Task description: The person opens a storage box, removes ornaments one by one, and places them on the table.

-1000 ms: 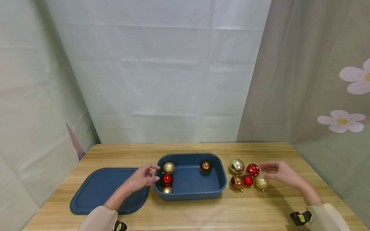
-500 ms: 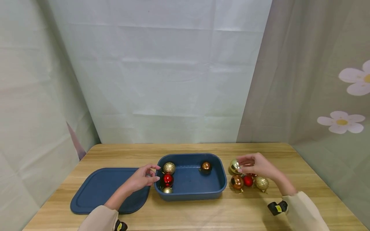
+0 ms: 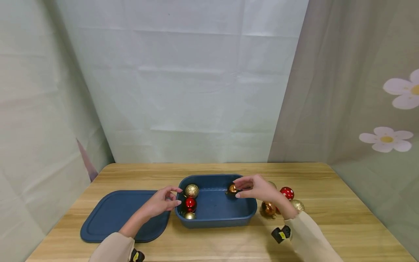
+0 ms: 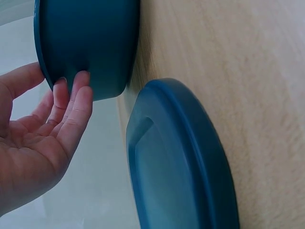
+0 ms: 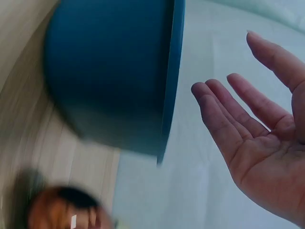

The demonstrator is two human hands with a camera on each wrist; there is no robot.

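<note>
- Since half a second ago the right hand (image 3: 258,188) has left the loose baubles and now hangs over the blue tub's (image 3: 214,218) right end, just beside the copper bauble (image 3: 232,188) inside; the wrist view shows its fingers straight, palm bare, gripping nothing.
- The shiny gold bauble it reached for is now mostly hidden behind that hand.
- Left hand (image 3: 162,200) unchanged: relaxed fingertips touching the tub's left wall, nothing gripped.
- Count in tub: four baubles – glitter gold (image 3: 191,190), red (image 3: 190,203), small gold (image 3: 189,215), copper.
- Right of tub, on the table (image 3: 343,203): at least four baubles in a cluster.
- One lid (image 3: 111,214), flat, lower left.
- Bare wood along the front edge and far right.
</note>
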